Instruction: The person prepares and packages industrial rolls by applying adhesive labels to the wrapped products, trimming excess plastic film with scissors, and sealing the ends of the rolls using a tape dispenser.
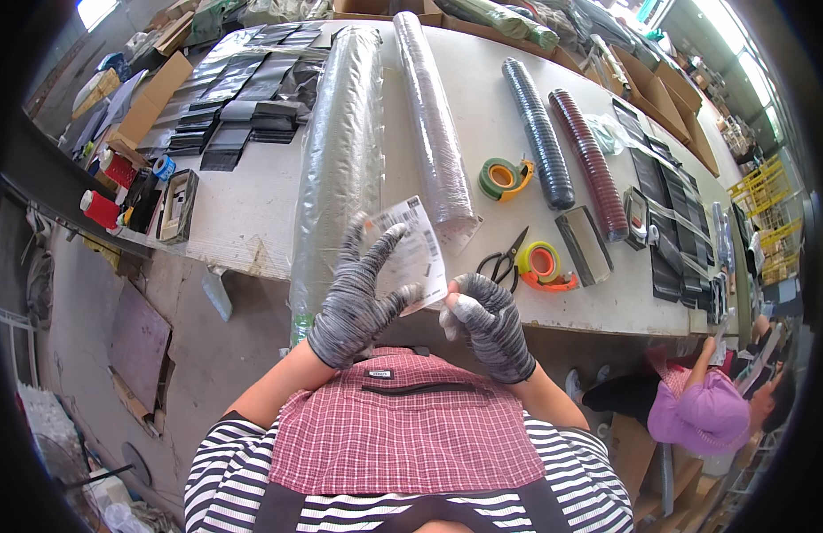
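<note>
Gloves on both hands here, grey knit, working just below the centre of the frame. The left hand [356,298] is fanned wide, fingers splayed, with the white printed label [415,253] lying against its palm and fingertips. The right hand [488,322] is curled in, thumb and forefinger nipping the label's lower right corner.

Risks, as I read it: that label looks thin and possibly sticky-backed, and knit gloves grab adhesive, so it could cling to a finger, fold on itself or crease. With the left hand splayed rather than gripping, only that one corner pinch secures it; a slip and it drops off the front edge of the white table [252,204], toward the floor at lower left.

Just above the right hand lie black scissors [503,263], points up, beside a yellow-and-orange tape dispenser [543,265] — a careless reach could snag a glove. The long film-wrapped roll [339,151] at centre left overhangs the table's edge and could get knocked.
</note>
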The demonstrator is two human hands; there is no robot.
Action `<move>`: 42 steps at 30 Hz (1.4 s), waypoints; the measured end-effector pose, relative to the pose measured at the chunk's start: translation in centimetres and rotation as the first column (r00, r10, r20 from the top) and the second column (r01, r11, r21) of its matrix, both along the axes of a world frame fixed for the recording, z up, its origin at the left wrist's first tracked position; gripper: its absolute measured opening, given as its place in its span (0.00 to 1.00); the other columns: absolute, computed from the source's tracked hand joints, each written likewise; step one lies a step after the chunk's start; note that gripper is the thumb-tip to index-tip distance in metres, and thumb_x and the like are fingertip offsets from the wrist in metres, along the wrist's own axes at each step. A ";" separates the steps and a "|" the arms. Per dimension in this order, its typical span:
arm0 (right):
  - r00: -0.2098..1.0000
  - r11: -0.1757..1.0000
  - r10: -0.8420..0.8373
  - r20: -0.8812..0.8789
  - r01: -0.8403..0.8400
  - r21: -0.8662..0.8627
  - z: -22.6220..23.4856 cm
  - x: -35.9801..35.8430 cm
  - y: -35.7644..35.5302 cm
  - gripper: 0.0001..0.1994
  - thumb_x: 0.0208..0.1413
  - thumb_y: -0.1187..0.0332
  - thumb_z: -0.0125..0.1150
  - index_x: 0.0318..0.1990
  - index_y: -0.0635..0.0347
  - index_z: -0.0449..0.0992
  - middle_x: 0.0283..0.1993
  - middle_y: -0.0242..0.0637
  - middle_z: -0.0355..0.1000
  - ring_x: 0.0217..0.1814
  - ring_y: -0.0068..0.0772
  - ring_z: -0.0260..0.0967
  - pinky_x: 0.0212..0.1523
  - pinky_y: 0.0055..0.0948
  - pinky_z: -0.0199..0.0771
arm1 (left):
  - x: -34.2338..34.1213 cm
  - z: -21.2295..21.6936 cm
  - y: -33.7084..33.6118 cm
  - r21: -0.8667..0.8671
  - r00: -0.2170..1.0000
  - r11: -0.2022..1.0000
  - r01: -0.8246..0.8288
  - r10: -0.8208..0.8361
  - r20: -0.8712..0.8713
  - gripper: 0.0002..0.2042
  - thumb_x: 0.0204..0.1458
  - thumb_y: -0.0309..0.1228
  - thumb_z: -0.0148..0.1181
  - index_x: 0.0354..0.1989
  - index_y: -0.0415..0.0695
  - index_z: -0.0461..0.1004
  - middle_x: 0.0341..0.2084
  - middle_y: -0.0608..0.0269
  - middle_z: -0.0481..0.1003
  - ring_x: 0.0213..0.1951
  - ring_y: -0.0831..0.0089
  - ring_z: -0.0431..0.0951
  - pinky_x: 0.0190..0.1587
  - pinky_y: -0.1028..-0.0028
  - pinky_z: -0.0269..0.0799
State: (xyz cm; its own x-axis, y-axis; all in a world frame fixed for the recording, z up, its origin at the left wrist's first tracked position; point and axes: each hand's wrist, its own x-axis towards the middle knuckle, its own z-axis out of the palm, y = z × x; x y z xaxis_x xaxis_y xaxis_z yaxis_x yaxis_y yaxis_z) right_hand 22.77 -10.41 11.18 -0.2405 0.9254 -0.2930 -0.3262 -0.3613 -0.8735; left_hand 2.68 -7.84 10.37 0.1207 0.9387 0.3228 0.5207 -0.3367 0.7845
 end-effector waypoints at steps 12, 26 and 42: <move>0.752 0.807 -0.274 0.599 -0.159 0.568 -2.2 -2.1 0.6 0.03 0.51 0.74 0.58 0.33 0.62 0.75 0.23 0.33 0.71 0.24 0.19 0.67 0.28 0.22 0.69 | -2.3 -0.2 1.2 -0.600 0.817 0.635 0.487 -0.088 0.570 0.14 0.55 0.35 0.63 0.44 0.37 0.77 0.31 0.61 0.77 0.32 0.76 0.77 0.36 0.76 0.75; 0.843 0.925 -0.314 0.437 0.167 0.342 -4.7 3.8 2.2 0.08 0.56 0.71 0.61 0.42 0.61 0.74 0.30 0.30 0.71 0.31 0.16 0.67 0.32 0.19 0.69 | -6.5 0.9 9.6 -0.406 0.823 0.879 0.250 0.029 0.568 0.10 0.60 0.30 0.54 0.41 0.34 0.71 0.30 0.59 0.74 0.33 0.74 0.77 0.36 0.75 0.80; 0.416 0.872 -0.404 0.815 -0.094 0.480 -9.5 5.3 5.5 0.05 0.52 0.71 0.61 0.30 0.62 0.74 0.19 0.39 0.67 0.20 0.31 0.64 0.25 0.31 0.65 | -8.7 -1.5 13.8 -0.478 0.744 0.795 0.373 0.051 0.666 0.11 0.59 0.35 0.56 0.42 0.39 0.71 0.31 0.63 0.73 0.32 0.73 0.78 0.33 0.70 0.80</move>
